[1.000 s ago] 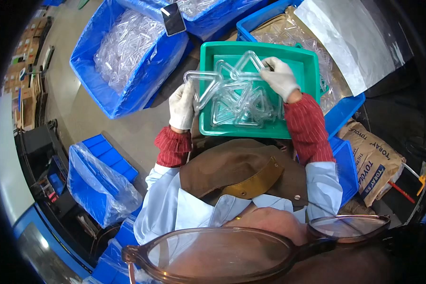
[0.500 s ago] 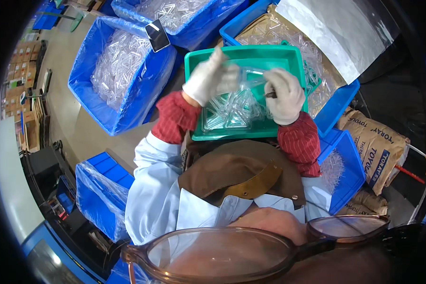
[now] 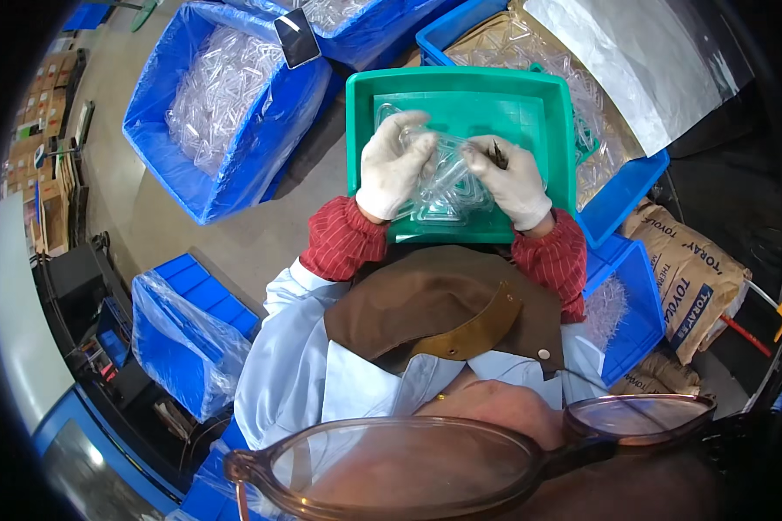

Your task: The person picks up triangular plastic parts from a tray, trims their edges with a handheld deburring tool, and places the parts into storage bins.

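Gloved left hand (image 3: 393, 165) and gloved right hand (image 3: 511, 180) both clamped on a bundle of clear triangular plastic frames (image 3: 447, 187) — held between them, just above the floor of a green rectangular plastic tray (image 3: 460, 91). Beyond the left hand, off to its outer side, a blue plastic-lined bin of clear plastic pieces (image 3: 226, 95). Just past the right hand — a blue crate (image 3: 626, 187) of similar clear parts under a silvery sheet (image 3: 643, 61).

The grey floor (image 3: 139, 217) carries the load — a large blue bin (image 3: 226, 113) lined with plastic and filled with clear parts, a second lined blue crate (image 3: 182, 334) nearer, and tan paper sacks (image 3: 691, 278) at right.
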### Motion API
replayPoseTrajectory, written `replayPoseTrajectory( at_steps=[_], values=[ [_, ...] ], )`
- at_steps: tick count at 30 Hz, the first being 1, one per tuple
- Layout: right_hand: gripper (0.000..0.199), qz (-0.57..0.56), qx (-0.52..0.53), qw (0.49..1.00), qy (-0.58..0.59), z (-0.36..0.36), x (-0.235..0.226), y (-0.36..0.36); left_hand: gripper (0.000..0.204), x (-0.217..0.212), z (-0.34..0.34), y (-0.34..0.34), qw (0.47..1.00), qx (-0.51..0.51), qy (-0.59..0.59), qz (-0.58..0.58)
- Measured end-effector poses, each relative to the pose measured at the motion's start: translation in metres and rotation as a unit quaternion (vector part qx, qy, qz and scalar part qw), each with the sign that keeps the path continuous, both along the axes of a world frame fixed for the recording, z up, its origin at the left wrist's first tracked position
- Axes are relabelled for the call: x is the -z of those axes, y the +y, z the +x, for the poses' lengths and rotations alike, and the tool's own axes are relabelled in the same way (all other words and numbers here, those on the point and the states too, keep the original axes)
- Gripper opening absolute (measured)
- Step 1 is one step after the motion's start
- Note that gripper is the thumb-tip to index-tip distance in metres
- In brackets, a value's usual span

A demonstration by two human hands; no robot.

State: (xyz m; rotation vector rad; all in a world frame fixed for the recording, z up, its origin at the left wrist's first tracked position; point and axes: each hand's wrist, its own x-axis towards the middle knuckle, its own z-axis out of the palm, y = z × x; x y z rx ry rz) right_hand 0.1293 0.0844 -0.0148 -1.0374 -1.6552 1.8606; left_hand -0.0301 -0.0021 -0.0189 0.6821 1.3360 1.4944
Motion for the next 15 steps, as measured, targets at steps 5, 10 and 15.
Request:
replayPoseTrajectory(
  at_steps=[5, 10, 15],
  values=[
    [0.023, -0.041, 0.084, 0.995, 0.018, -0.008, 0.002, -0.011, 0.064, 0.004, 0.006, 0.001, 0.987, -0.072, -0.122, 0.071],
    [0.019, -0.046, 0.110, 0.992, 0.033, -0.018, 0.015, -0.027, 0.028, 0.025, 0.020, -0.006, 0.920, -0.091, -0.361, 0.124],
    [0.017, -0.020, 0.050, 0.998, 0.033, -0.020, 0.012, -0.030, 0.023, 0.026, 0.014, 0.000, 0.907, -0.109, -0.383, 0.136]
  ],
)
